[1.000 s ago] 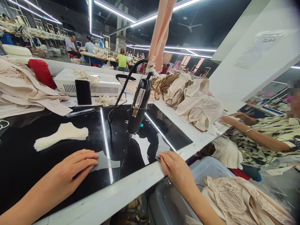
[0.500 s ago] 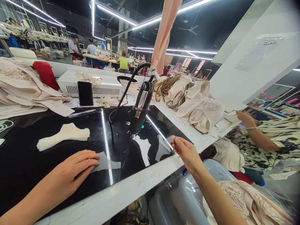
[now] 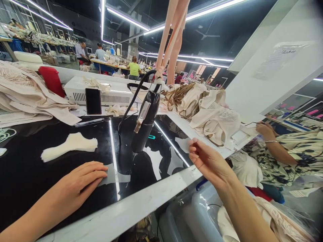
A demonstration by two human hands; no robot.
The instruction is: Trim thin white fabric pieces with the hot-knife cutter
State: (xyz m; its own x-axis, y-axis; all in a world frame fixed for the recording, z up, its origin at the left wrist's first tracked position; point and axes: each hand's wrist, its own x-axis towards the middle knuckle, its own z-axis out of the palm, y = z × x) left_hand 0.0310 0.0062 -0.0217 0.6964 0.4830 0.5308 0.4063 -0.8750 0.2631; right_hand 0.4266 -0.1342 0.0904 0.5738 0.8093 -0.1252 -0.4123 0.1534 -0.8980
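My left hand (image 3: 82,179) lies flat, fingers stretched out, on the edge of a translucent cut piece (image 3: 121,177) on the glossy black tabletop (image 3: 22,174). My right hand (image 3: 209,158), thumb and fingers pinched together, holds a thin translucent cut piece (image 3: 183,144) above the table's right side. Between the hands a black handheld tool (image 3: 145,121) with a metal lever hangs tip down from knotted pink fabric (image 3: 174,37). Pale cut pieces, one white shape (image 3: 154,159) among them, lie near its tip. Left of it is a stack of cream cut pieces (image 3: 70,147).
Beige garments (image 3: 214,117) are heaped at the back right, and beige fabric (image 3: 27,94) at the left. A phone (image 3: 93,101) leans on a white vented box (image 3: 116,95). A teal clip (image 3: 151,137) lies behind the tool. At right, a co-worker's hand (image 3: 264,129) handles material.
My right hand has moved slightly up and right, and the translucent piece in it now shows clearly. The hanging tool has swung left, uncovering the teal clip. My left hand stays put.
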